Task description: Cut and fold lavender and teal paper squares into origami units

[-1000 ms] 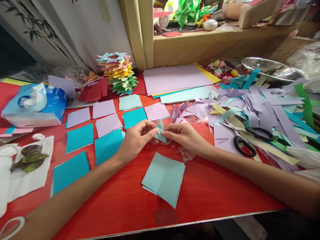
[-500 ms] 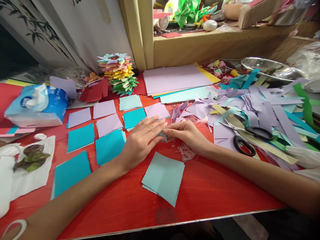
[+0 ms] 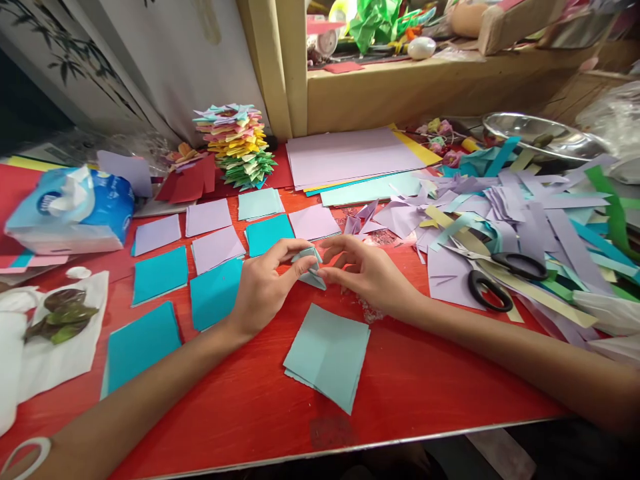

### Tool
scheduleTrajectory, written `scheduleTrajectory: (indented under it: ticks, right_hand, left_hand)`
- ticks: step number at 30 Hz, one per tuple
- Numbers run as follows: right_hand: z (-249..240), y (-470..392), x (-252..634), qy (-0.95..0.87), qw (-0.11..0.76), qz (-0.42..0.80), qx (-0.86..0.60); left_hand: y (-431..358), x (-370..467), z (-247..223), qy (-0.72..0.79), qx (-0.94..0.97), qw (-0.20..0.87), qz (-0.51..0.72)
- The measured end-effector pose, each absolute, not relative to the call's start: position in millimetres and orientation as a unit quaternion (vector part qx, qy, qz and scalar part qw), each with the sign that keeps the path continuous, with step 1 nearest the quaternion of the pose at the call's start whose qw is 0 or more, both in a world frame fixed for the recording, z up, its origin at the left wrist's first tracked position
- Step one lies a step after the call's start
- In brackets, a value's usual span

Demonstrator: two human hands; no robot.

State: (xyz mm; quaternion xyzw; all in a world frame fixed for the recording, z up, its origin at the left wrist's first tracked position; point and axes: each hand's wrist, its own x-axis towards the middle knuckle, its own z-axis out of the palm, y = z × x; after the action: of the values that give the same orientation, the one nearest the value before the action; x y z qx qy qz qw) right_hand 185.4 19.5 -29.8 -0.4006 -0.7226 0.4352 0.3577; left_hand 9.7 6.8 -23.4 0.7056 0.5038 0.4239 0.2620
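Between my hands is a small folded piece of pale blue-green paper (image 3: 313,279), with its folded layers standing partly apart. My left hand (image 3: 264,281) pinches it between thumb and fingers from the left. On its right edge, my right hand (image 3: 369,272) has its thumb and curled fingertips closed at the paper. Nearer to me lies a small stack of pale blue-green square sheets (image 3: 327,357), the top one creased across the middle. Just beyond my hands are lilac squares (image 3: 313,221) and teal squares (image 3: 270,233) in stacks.
Scissors (image 3: 490,290) with black handles lie at the right among paper strips (image 3: 540,233). A tower of folded paper pieces (image 3: 237,147) stands at the back, beside large lilac sheets (image 3: 350,157). A tissue pack (image 3: 73,210) sits at the left. The red table's front edge (image 3: 310,460) runs below.
My left hand has gone from lying flat over the folded paper to pinching it. The paper is now raised and its layers show more. My right hand's fingers have loosened slightly and shifted.
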Motion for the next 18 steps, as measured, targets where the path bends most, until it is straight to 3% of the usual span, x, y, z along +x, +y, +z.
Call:
scheduleTrajectory:
  ticks: [3,6,12,18]
  right_hand:
    - [-33.0,17.7,182.7,-0.810,0.321,0.288,-0.396]
    - [-36.2,16.6,182.2,-0.843,0.322,0.193,-0.385]
    - [-32.0,16.1,184.1,-0.845,0.322,0.214,-0.370]
    - [-26.8,17.7,187.7,-0.817,0.331,0.276,-0.383]
  left_hand:
    - [7.2,9.9,-23.1,0.498,0.689,0.317,0.420]
    - [8.1,9.2,-22.9,0.504,0.705,0.303,0.395]
    - [10.4,7.1,-23.8,0.508,0.725,0.277,0.374]
    - [9.3,9.3,-23.0,0.501,0.707,0.319,0.384]
